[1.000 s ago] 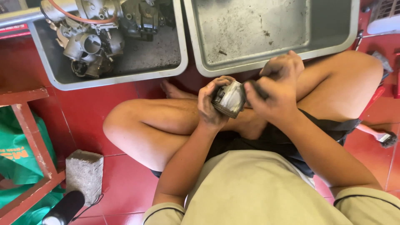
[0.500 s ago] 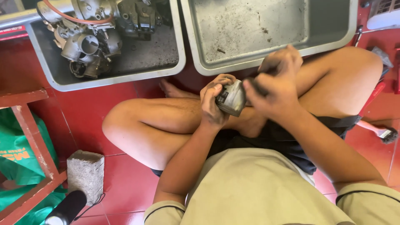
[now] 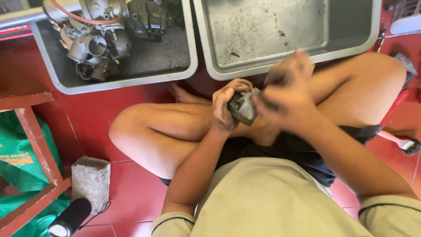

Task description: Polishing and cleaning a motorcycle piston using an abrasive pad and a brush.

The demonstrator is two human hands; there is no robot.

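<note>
Head view: left hand [image 3: 224, 109] wraps its grip around a dark metal part [image 3: 242, 106]; blurred right hand [image 3: 287, 90] presses on it, grip unclear.

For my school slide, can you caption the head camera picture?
Left hand grips a small dark metal part; blurred right hand works on it.

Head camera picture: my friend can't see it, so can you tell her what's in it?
A person sits cross-legged on a red tiled floor, the left hand gripping a small dark metal part while the blurred right hand works at it. In front lie two grey metal trays: the left tray holds carburetor parts, the right tray only grime.
</note>
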